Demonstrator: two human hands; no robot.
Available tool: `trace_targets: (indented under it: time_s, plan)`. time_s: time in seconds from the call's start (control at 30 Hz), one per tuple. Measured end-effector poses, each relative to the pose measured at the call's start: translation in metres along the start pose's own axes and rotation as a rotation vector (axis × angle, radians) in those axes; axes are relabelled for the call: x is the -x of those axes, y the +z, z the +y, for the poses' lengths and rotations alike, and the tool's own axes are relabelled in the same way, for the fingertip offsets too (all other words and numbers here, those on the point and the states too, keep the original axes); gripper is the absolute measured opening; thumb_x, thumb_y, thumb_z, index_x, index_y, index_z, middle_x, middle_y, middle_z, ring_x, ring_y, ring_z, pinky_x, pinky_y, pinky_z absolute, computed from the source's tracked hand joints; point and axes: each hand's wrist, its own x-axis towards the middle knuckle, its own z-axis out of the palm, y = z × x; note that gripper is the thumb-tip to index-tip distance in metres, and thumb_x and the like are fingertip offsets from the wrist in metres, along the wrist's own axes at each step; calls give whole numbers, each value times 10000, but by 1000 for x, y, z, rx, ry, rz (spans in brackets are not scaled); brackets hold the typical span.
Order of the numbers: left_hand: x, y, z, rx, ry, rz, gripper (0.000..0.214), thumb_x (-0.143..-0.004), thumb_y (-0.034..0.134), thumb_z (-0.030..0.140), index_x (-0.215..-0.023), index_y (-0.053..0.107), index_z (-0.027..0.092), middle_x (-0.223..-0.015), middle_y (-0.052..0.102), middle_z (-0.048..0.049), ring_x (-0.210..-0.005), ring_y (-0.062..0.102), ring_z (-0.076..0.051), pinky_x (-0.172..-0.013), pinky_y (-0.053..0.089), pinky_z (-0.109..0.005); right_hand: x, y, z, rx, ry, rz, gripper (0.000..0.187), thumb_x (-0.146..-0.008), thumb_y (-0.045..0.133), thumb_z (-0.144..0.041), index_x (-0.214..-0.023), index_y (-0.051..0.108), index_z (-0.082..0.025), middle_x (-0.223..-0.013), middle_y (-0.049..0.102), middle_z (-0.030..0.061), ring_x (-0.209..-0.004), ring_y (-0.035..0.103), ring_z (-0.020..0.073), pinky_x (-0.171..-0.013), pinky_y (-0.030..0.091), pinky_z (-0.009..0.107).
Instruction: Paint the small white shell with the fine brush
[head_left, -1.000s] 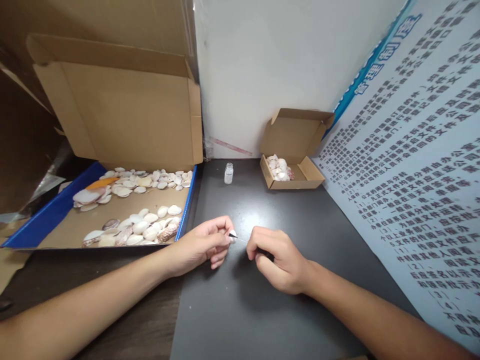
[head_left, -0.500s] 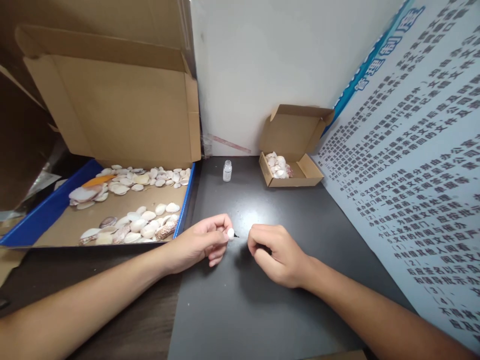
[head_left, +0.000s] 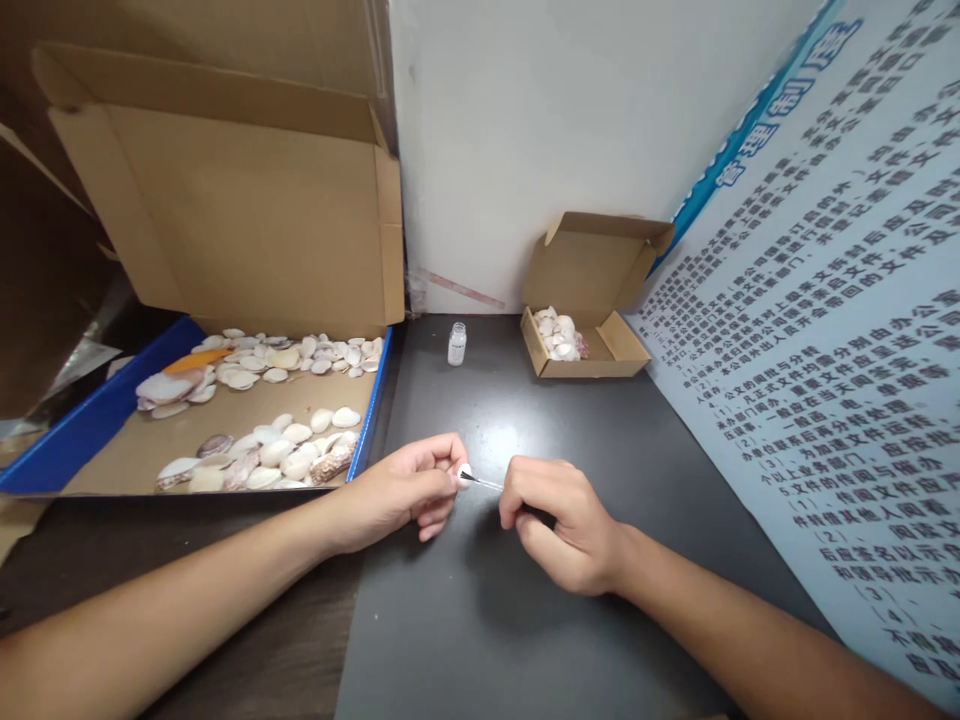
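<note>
On my screen I see the left hand (head_left: 409, 490) low over the dark, matte desk (head_left: 480, 620), near the middle of its front half. Its fingers are curled in, and the thumb and fingertips pinch a small white shell (head_left: 466, 472), which is smooth and rounded and sticks out only a little from the fingers. The right hand (head_left: 559, 520) is just beside it, also curled almost into a fist. It pinches a thin stick (head_left: 486, 484), pale and straight with a dark pointed end, and this end touches the shell. I cannot tell what the stick is made of. At the back edge of the desk, against the white wall, a small clear bottle (head_left: 457, 344) stands upright, with something whitish inside. To the right of it, near the back right corner, a small cardboard box (head_left: 592, 265) lies open with its lid tilted back. It holds a little heap of shells (head_left: 556, 335), white and pinkish. Along the left edge of the desk is a large flat box (head_left: 240, 220) of brown corrugated cardboard with a blue rim, its lid standing up. Many loose shells (head_left: 285, 450) lie on its floor, mostly white ovals and some brown speckled ones. A glossy printed poster (head_left: 825, 330) with dense black characters leans along the right side.
</note>
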Motion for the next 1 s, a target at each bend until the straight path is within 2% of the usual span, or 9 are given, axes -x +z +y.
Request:
trace_targets:
  time_s: [0.2, 0.3, 0.4, 0.57, 0.77, 0.93, 1.0]
  plan:
    - [-1, -1, -1, -10, 0, -8, 180, -876, 634, 248, -825, 466, 208, -531, 362, 106, -444, 363, -62, -458, 408, -173, -2, 1, 1, 90, 185, -11, 158, -744, 422, -71, -660, 454, -200, -597, 475, -24, -536, 419, 114, -532, 309, 246]
    - [-1, 0, -1, -3, -1, 4, 192, -867, 644, 255, -823, 463, 207, -542, 368, 103, -451, 368, -63, -464, 409, -177, -2, 0, 0, 46, 100, 7, 160, -738, 421, -67, -672, 478, -201, -616, 492, -17, -544, 431, 117, -536, 323, 245]
    - [0, 0, -1, 5, 2, 5, 195, -861, 639, 256, -820, 454, 211, -527, 367, 104, -449, 369, -68, -465, 404, -180, 0, 0, 1, 7, 24, -27, 158, -732, 426, -68, -696, 510, -197, -646, 521, -7, -556, 443, 119, -543, 339, 246]
    - [0, 0, -1, -7, 7, 7, 200, -852, 656, 276, -824, 469, 210, -538, 378, 99, -452, 363, -70, -463, 395, -182, 0, 0, 2, 46, 129, -64, 162, -736, 426, -64, -667, 485, -198, -609, 497, -22, -530, 419, 111, -530, 325, 242]
    - [0, 0, -2, 0, 7, 4, 193, -849, 644, 255, -815, 458, 215, -522, 354, 104, -449, 357, -76, -464, 394, -186, 0, -1, 1, 19, 34, -24, 161, -738, 427, -70, -688, 512, -197, -632, 508, -15, -541, 432, 115, -538, 335, 245]
    - [0, 0, -2, -14, 6, 10, 180, -868, 638, 255, -821, 470, 211, -534, 350, 103, -451, 359, -70, -464, 397, -179, -1, 0, 1, 110, 189, -19, 167, -754, 434, -68, -662, 488, -197, -619, 512, -13, -557, 453, 121, -548, 329, 249]
    - [0, 0, -2, -19, 5, 9, 180, -874, 638, 256, -822, 472, 211, -527, 340, 105, -449, 360, -71, -463, 400, -179, -1, -1, 1, 95, 165, 9, 171, -748, 430, -63, -660, 485, -199, -611, 502, -17, -552, 446, 120, -545, 331, 246]
